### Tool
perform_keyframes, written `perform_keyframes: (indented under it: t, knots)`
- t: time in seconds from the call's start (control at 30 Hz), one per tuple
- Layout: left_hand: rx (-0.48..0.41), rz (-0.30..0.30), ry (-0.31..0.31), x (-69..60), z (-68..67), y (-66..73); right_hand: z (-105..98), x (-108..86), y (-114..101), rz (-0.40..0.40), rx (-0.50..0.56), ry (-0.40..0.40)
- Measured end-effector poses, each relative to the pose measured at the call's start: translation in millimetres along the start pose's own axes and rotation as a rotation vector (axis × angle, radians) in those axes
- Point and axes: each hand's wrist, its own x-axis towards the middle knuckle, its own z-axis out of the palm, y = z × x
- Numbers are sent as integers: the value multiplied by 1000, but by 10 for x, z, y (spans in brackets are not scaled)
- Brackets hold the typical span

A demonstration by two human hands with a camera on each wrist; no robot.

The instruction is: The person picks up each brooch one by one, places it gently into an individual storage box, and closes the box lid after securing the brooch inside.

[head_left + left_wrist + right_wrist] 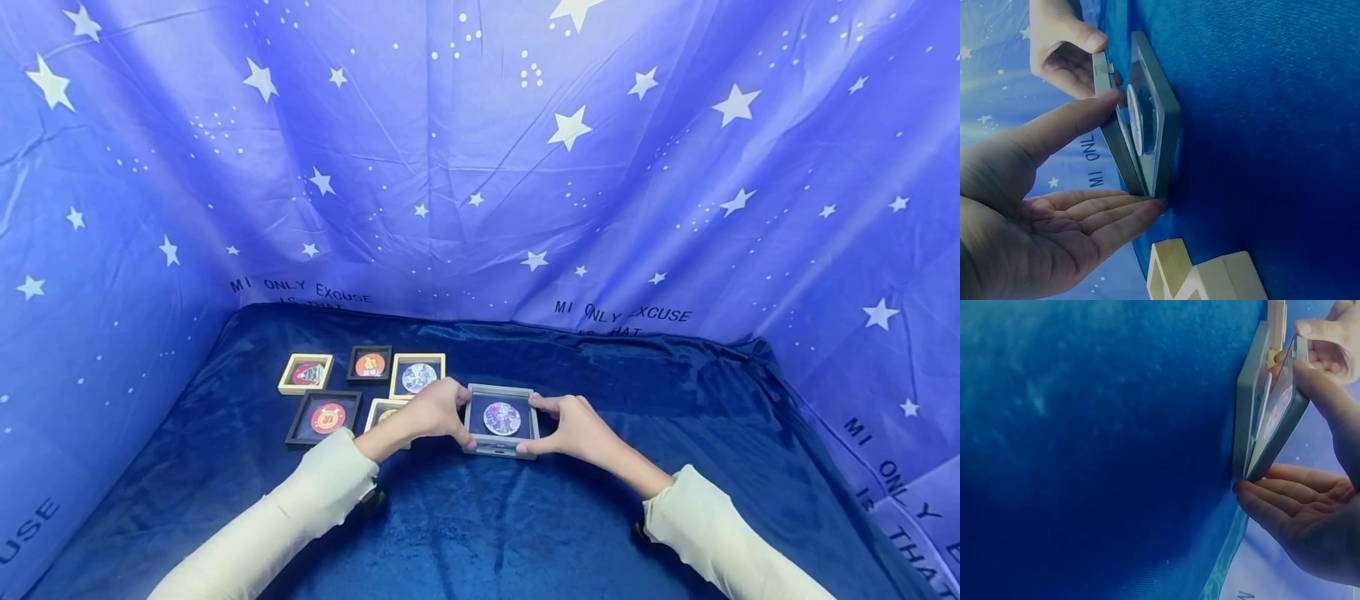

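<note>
A grey square display frame (480, 405) rests on the blue cloth, its two halves parted along the near edge. Their far edges still meet. In the left wrist view, a round badge (1134, 122) with a purple and white picture lies between the tilted upper half (1117, 140) and the flat lower half (1167, 119). My left hand (437, 409) holds the frame's left side, thumb at the raised near edge and fingers at the far edge. On the right side, my right hand (581, 430) grips it in the same way.
Left of the grey frame lie several badge frames: a small cream one (305, 374), a small black one (371, 364), a larger black one (325, 419) and a cream one (418, 377). Another cream frame (381, 412) is partly behind my left hand. Starry curtains (480, 167) surround the table.
</note>
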Motion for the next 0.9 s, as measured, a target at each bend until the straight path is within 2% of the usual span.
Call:
perform_keyframes:
  t: [0.3,0.57,0.9]
  knots:
    - [98,93,29,-15,67,-19,94,-19,-68,56,23,8]
    - [153,83,69,-15,113,-19,113,-24,-70,97,77,17]
    - [189,85,71,-6,138,-14,138,-26,-94,117,88,22]
